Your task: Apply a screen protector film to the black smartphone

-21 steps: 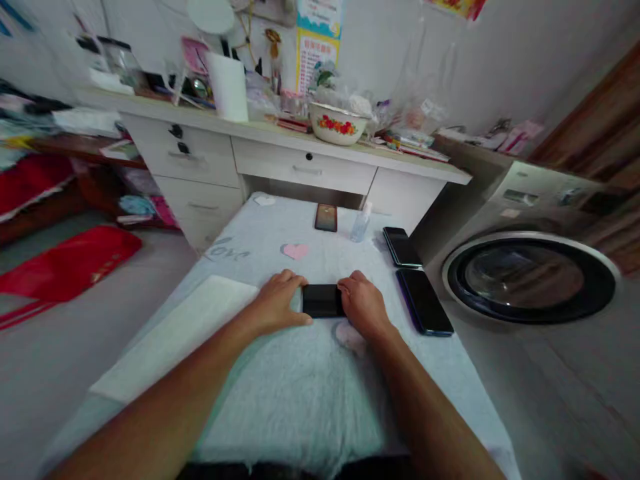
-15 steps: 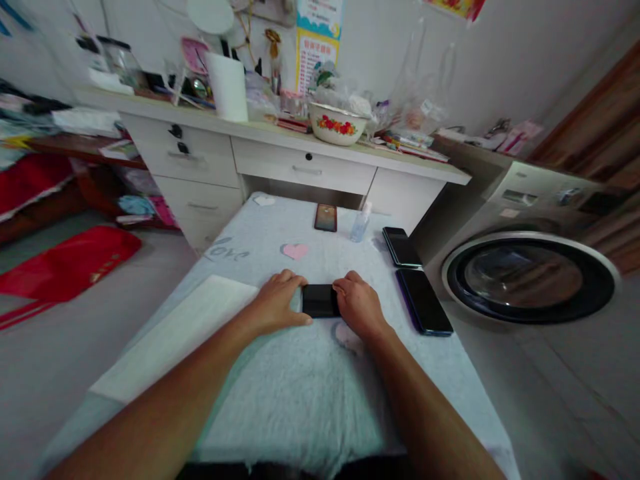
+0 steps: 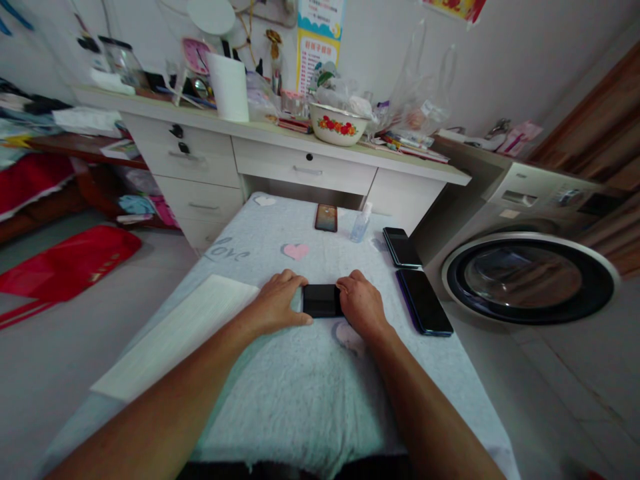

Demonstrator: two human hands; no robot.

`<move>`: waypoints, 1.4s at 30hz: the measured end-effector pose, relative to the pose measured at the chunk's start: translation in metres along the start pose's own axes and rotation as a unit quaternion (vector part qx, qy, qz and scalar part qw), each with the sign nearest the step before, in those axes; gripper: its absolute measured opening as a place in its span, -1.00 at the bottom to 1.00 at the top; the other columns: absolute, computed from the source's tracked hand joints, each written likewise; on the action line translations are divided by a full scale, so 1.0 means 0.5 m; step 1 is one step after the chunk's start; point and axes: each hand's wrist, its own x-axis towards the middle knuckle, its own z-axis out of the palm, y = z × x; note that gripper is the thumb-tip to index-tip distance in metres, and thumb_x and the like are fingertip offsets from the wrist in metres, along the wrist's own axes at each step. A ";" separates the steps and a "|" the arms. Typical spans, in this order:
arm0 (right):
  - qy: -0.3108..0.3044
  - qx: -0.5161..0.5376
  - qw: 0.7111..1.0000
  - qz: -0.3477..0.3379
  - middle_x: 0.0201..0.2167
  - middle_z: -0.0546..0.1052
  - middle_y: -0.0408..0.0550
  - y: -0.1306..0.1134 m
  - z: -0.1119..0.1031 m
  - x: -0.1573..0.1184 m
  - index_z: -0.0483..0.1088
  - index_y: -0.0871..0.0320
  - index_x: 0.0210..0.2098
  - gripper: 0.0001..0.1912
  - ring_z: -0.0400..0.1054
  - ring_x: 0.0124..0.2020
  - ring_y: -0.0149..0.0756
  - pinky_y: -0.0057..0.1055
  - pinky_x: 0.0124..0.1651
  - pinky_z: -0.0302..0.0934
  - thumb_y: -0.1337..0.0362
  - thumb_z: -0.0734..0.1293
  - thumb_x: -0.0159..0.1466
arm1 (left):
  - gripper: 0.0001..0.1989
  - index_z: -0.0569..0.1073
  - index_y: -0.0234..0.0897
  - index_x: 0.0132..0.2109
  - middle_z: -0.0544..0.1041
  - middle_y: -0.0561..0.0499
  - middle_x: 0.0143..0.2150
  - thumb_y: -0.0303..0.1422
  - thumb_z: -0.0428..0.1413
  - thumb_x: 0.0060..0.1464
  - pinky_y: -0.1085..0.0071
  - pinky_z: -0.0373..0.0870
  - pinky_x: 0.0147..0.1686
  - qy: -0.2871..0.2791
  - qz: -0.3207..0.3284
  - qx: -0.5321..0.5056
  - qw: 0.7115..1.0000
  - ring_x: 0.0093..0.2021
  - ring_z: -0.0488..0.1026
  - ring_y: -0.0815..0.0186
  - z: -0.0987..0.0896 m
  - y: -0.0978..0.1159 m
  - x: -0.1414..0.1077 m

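Note:
A black smartphone (image 3: 321,301) lies sideways on the cloth-covered table, its dark screen facing up. My left hand (image 3: 280,300) holds it by the left end, thumb along the near edge and fingers at the far edge. Over its right end is my right hand (image 3: 363,303), fingers curled and pressed down on the screen. Whatever may be under those fingertips is hidden. To the right lie two more dark phones, a larger one (image 3: 425,301) and a smaller one (image 3: 401,247). Beyond my hands are a brown-patterned phone (image 3: 326,218) and a clear spray bottle (image 3: 361,223).
A folded white sheet (image 3: 175,340) lies under and beside my left forearm. The table (image 3: 280,400) meets a white drawer desk (image 3: 305,160) bearing a flowered bowl (image 3: 337,125) and a paper roll (image 3: 227,87). At right stands a washing machine (image 3: 530,193); a red bag (image 3: 70,263) is on the floor.
My right hand has shifted slightly to the right along the phone, and a little more of the screen shows. My left hand and the phone stay in place.

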 end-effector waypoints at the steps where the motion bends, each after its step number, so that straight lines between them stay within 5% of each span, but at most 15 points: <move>1: 0.000 -0.003 1.000 0.004 -0.23 0.38 -0.08 0.001 0.001 0.000 0.44 0.03 -0.18 -0.69 0.34 -0.28 -0.35 -0.44 -0.27 0.11 0.27 0.08 0.33 | -0.37 0.32 -0.21 -0.01 0.31 -0.05 -0.10 -0.12 0.25 -0.28 0.27 0.24 -0.09 -0.001 0.000 0.000 1.000 -0.07 0.29 0.12 0.000 0.001 0.000; 17: -0.013 0.014 0.999 -0.040 -0.24 0.38 -0.09 -0.011 -0.008 -0.003 0.44 0.04 -0.18 -0.70 0.33 -0.28 -0.37 -0.46 -0.26 0.10 0.30 0.10 0.31 | -0.36 0.32 -0.22 -0.02 0.32 -0.05 -0.10 -0.13 0.26 -0.29 0.28 0.25 -0.11 0.003 0.006 -0.006 1.000 -0.09 0.29 0.13 0.002 -0.005 0.003; 32: -0.039 -0.023 0.999 0.021 -0.19 0.36 -0.03 -0.004 -0.011 -0.001 0.44 0.06 -0.16 -0.67 0.33 -0.22 -0.33 -0.44 -0.23 0.11 0.28 0.05 0.35 | -0.38 0.32 -0.23 -0.03 0.32 -0.05 -0.11 -0.14 0.25 -0.28 0.26 0.25 -0.10 -0.001 0.009 -0.010 1.000 -0.09 0.29 0.12 -0.005 0.002 0.000; 42: -0.024 0.011 0.999 -0.030 -0.22 0.38 -0.07 -0.011 -0.006 -0.002 0.43 0.05 -0.15 -0.70 0.33 -0.25 -0.36 -0.46 -0.21 0.11 0.29 0.09 0.33 | -0.42 0.34 -0.26 -0.07 0.32 -0.03 -0.16 -0.15 0.25 -0.28 0.31 0.27 -0.15 0.004 0.020 -0.029 0.999 -0.14 0.31 0.17 -0.002 0.001 0.002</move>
